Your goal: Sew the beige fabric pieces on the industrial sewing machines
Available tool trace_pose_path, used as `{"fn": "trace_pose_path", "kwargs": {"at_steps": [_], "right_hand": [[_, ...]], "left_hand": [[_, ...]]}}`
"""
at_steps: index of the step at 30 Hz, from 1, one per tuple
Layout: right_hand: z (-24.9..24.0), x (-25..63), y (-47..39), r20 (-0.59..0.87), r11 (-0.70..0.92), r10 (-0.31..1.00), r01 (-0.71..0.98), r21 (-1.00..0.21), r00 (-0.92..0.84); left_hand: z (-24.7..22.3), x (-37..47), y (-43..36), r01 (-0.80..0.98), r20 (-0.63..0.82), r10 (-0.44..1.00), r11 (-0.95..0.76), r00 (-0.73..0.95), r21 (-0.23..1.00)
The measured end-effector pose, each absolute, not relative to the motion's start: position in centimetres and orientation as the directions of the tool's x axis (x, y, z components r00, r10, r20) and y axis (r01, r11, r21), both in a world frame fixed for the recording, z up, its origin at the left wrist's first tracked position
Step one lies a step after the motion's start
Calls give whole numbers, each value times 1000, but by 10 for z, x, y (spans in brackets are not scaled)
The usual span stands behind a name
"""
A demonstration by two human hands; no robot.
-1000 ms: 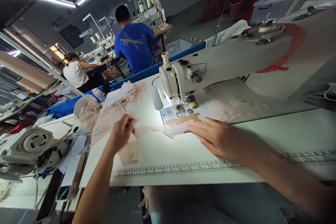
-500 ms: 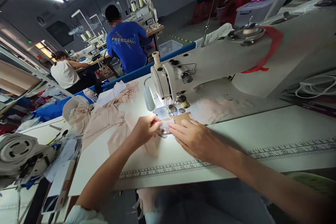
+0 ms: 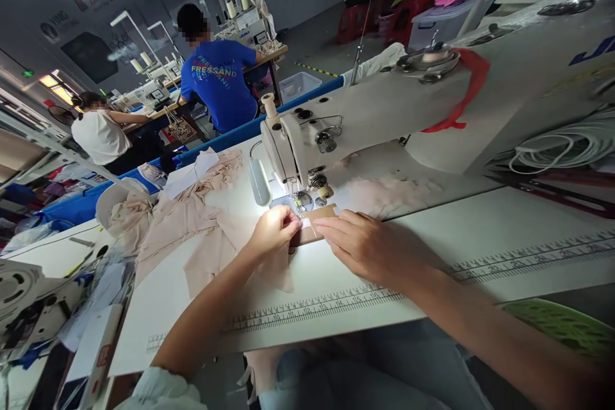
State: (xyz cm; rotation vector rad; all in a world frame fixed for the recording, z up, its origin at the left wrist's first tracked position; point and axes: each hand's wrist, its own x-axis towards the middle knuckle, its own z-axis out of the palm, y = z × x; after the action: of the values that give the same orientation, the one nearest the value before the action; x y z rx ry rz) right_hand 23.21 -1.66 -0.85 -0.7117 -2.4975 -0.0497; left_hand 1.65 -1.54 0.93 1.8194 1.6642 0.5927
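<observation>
A small white label-like piece (image 3: 305, 223) lies on a flat tan piece (image 3: 323, 213) in front of the sewing machine's needle area (image 3: 302, 198). My left hand (image 3: 275, 229) is closed, thumb and forefinger pinching the white piece at its left edge. From the other side, my right hand (image 3: 358, 245) holds the tan piece down, its fingers pressed together and their tips beside the white piece. Some of the tan piece is hidden under my fingers. Thin beige fabric (image 3: 211, 250) spreads across the table left of my left hand.
The white sewing machine (image 3: 355, 115) has a red strip (image 3: 461, 96) tied round its arm. A small lamp (image 3: 259, 182) shines beside the needle. A printed ruler (image 3: 307, 307) runs along the table's front edge. Two people sit at machines beyond the blue trough.
The camera view has shifted, so the scene sits further left. Less of the white piece shows between my hands, and more brown shows beneath it. My right fingertips have drawn slightly away from the left.
</observation>
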Motion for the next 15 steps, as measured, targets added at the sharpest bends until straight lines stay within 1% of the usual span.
{"fn": "trace_pose_path", "kwargs": {"at_steps": [3, 7, 15], "right_hand": [[-8, 235, -15, 502, 847, 509, 512, -145, -699], [-8, 232, -15, 496, 835, 530, 525, -165, -687], [-9, 227, -14, 484, 820, 545, 554, -141, -684]], "left_hand": [[11, 17, -15, 742, -71, 992, -32, 107, 669], [12, 16, -13, 769, -61, 991, -53, 119, 637], [13, 18, -13, 782, -54, 988, -79, 142, 618]]}}
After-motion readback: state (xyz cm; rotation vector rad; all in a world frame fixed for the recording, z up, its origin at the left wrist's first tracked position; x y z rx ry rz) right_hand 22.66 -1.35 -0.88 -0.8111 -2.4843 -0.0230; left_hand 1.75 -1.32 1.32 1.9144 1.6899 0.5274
